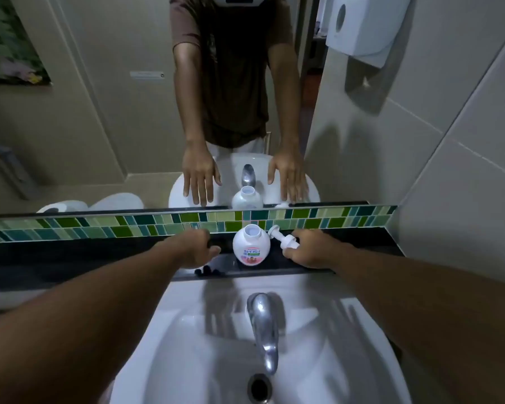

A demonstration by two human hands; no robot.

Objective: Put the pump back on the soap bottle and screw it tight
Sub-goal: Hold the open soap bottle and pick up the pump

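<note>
On the black ledge [99, 258] behind the sink [187, 330]: open bottle [250, 246] upright; R hand [309, 249] fingers clamped on pump [283, 239], L hand [194, 247] fingers loosely curled, empty.

The soap bottle [251, 246] stood on the ledge [99, 258] behind the faucet [264, 328]; the pump [283, 239] lay just right of the bottle.
</note>
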